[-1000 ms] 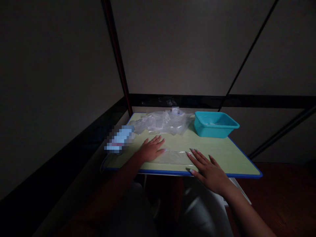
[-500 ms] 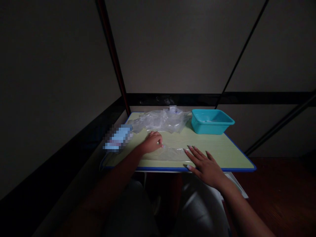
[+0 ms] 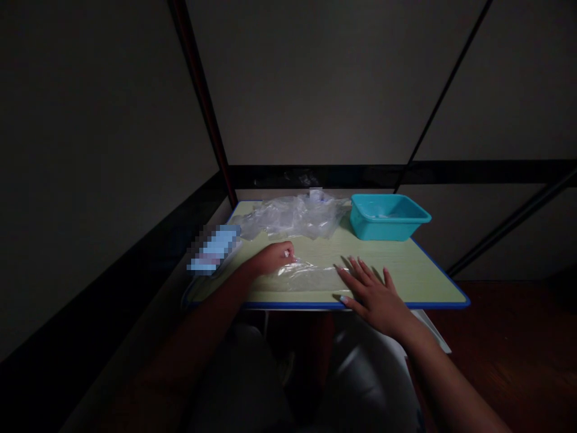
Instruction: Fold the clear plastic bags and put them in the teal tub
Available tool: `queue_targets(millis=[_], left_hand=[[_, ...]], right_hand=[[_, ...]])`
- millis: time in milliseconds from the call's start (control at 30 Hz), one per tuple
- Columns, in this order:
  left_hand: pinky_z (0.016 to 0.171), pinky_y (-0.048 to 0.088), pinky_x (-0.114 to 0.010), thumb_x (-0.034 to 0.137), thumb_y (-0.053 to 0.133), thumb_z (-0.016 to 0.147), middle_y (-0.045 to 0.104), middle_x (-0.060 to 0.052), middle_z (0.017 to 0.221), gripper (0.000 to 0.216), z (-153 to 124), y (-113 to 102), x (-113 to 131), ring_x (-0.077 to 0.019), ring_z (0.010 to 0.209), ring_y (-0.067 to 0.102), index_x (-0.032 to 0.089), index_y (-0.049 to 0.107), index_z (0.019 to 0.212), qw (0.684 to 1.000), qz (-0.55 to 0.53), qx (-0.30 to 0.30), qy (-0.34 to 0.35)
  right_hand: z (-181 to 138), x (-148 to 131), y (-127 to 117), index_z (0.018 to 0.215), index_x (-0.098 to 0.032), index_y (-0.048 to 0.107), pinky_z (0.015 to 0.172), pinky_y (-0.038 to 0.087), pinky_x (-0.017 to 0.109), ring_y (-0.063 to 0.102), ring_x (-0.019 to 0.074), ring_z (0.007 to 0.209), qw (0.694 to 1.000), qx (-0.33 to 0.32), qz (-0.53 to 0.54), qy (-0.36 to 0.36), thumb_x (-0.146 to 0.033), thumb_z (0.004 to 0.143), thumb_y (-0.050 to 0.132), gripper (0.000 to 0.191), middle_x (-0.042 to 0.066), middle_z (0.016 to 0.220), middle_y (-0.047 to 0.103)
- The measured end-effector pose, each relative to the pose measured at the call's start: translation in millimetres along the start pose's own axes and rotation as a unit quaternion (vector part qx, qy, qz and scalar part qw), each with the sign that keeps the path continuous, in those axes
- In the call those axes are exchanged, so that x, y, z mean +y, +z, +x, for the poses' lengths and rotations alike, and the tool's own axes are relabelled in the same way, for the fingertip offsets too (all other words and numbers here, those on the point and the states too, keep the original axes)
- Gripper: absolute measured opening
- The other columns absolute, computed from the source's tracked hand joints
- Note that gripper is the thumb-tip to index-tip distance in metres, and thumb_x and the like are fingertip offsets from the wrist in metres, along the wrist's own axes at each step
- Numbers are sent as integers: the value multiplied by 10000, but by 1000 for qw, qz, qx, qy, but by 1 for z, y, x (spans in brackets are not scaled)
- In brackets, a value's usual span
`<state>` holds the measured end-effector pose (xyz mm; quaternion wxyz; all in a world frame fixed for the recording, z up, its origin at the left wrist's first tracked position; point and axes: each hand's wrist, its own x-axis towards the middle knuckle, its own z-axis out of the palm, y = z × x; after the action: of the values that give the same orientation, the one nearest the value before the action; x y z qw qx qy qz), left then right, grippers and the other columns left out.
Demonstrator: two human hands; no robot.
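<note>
A clear plastic bag lies flat near the front edge of a small pale green table with a blue rim. My left hand is closed, pinching the bag's left end and lifting it slightly. My right hand lies flat with fingers spread, pressing on the bag's right end at the table's front edge.
A heap of clear plastic bags sits at the back of the table. A teal plastic tub stands at the back right. A blurred light blue object rests at the left edge. Dark walls close in behind and left.
My left hand went from lying flat with fingers spread to a closed pinch on the bag's left end, which now rises a little. My right hand stayed flat on the bag.
</note>
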<state>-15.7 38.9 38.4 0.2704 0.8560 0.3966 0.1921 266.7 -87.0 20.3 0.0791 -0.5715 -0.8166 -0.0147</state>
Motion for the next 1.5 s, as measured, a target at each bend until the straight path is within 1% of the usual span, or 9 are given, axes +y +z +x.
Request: queue_targets(millis=[100,267,467,700,967,1133,1200,1333,1500], left_hand=[[571,364,-198,302,533,806,550,27,682,162,-1,1,-1,-110,632,493,152,586,836,1000,-8,-10,5],[638,387,-222,280,555,785,592,0,725,156,0,-1,-4,-130,687,526,141,624,795,999,16,-6,36],[835,346,-284,247,511,850,613,-18,825,172,-16,-16,6,-163,862,524,163,654,805,989,99,30,107],[837,326,-330,292,451,929,660,-34,946,249,-42,-10,13,-182,926,518,252,696,912,947,259,38,187],[941,348,-371,423,569,847,631,-26,1173,242,-58,-13,12,-221,1083,508,285,696,1000,965,211,0,156],[1015,327,-402,412,511,876,557,-61,1289,386,-72,-21,16,-228,1176,481,235,583,1211,974,197,78,84],[1074,258,-420,383,473,897,500,-75,1354,437,-74,-13,26,-225,1251,430,206,500,1295,973,199,97,70],[1129,124,-453,465,458,889,343,-91,1464,606,-72,18,48,-229,1362,281,180,327,1408,972,219,61,64],[1135,82,-466,474,380,923,430,-94,1409,542,-74,38,54,-217,1329,352,196,363,1388,973,220,39,51]], right_hand=[[11,-21,-5,1459,-345,79,1060,19,634,162,280,1388,998,13,20,-55,-548,905,354,651,42,1532,119],[31,-53,-6,1465,-305,95,1088,53,594,232,252,1372,984,-32,69,-164,-510,913,374,652,56,1502,235],[37,-56,4,1471,-260,91,1096,74,572,218,239,1377,983,-35,62,-168,-523,905,383,688,87,1506,201],[34,-54,3,1472,-257,109,1100,86,558,149,224,1396,988,-12,54,-146,-484,912,388,666,81,1527,120],[38,-57,8,1473,-244,48,1097,73,567,186,226,1387,989,-28,46,-141,-523,928,303,663,82,1519,152],[38,-56,9,1471,-256,83,1092,55,577,181,229,1388,989,-27,37,-143,-528,929,294,641,78,1516,164],[38,-57,9,1469,-254,105,1092,49,577,185,231,1387,989,-23,34,-144,-536,928,292,638,78,1515,173],[37,-58,9,1466,-246,126,1089,53,584,196,235,1384,989,-22,32,-145,-547,926,286,638,81,1511,193],[37,-58,9,1466,-249,122,1089,79,580,206,237,1381,989,-19,30,-144,-559,923,282,645,78,1506,213]])
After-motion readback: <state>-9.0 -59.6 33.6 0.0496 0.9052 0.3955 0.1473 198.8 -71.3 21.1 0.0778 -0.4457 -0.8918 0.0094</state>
